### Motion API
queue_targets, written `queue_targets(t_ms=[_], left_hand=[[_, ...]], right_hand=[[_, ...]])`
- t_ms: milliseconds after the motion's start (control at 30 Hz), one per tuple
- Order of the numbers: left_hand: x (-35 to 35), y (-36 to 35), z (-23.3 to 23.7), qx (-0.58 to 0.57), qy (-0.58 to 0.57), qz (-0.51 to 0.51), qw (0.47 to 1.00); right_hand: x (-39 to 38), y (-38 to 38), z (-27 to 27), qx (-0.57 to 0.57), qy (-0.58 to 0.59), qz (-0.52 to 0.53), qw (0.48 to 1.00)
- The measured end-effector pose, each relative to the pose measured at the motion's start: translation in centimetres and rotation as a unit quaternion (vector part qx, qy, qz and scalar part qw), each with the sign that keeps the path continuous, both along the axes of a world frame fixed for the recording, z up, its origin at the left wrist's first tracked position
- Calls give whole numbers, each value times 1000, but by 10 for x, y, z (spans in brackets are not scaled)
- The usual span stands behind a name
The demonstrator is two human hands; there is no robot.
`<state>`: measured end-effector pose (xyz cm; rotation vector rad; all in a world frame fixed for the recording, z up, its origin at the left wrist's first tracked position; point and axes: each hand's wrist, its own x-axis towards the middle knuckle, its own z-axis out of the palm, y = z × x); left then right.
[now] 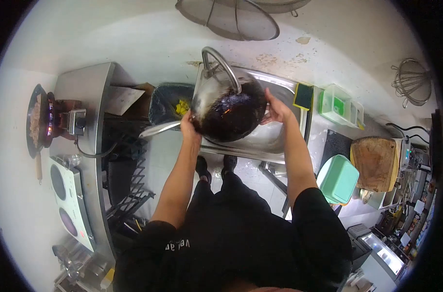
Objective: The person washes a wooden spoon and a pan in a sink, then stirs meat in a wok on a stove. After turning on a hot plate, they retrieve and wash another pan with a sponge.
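Note:
A large round pan [233, 114], scorched black over much of its face with a paler grey patch at upper left, is held tilted over the metal sink [278, 141]. Its light metal handle [158, 129] sticks out to the left. My left hand [190, 124] is closed on the rim beside that handle. On the opposite side, my right hand [276, 109] grips the right rim, thumb on the near face and the other fingers partly hidden. The curved faucet [221, 61] arches over the pan, its spout end overlapping the dark face in this view.
A yellow and dark sponge [303, 96] rests at the sink's right corner, near a clear container [339, 104]. Further right are a green tub [339, 179] and a wooden board [374, 163]. Left stand a lined bin [168, 104] and a lit burner with a pan [36, 119].

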<state>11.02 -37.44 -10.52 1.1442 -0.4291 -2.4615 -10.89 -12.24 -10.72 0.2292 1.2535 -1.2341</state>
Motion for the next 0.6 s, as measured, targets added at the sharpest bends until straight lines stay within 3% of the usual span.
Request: queue_targets(t_ms=[67, 133, 200, 233, 267, 300, 400, 433, 500, 600], left_hand=[[-17, 8, -12, -31, -42, -8, 999], [-34, 23, -4, -69, -16, -71, 995], [-55, 36, -11, -78, -14, -95, 992], [-61, 40, -14, -91, -18, -114, 989], [-63, 42, -10, -90, -18, -116, 989], [-65, 43, -3, -117, 1, -141, 983], [-63, 34, 0, -192, -5, -170, 966], [-57, 34, 9, -211, 1, -134, 968], [-48, 24, 9, -259, 4, -109, 960], [-37, 18, 46, -202, 33, -80, 976]], right_hand=[[12, 19, 9, 5, 37, -15, 999], [17, 44, 13, -32, 31, -157, 987], [11, 86, -12, -17, 36, -167, 985], [13, 102, -22, -211, -95, -216, 949], [20, 113, -26, -393, -222, -252, 856], [47, 84, 29, -52, 63, -336, 938], [59, 97, -5, -15, 135, -312, 940], [57, 100, -13, 2, 206, -206, 957], [61, 96, -35, 13, 211, -191, 959], [74, 60, -25, -3, 220, -192, 956]])
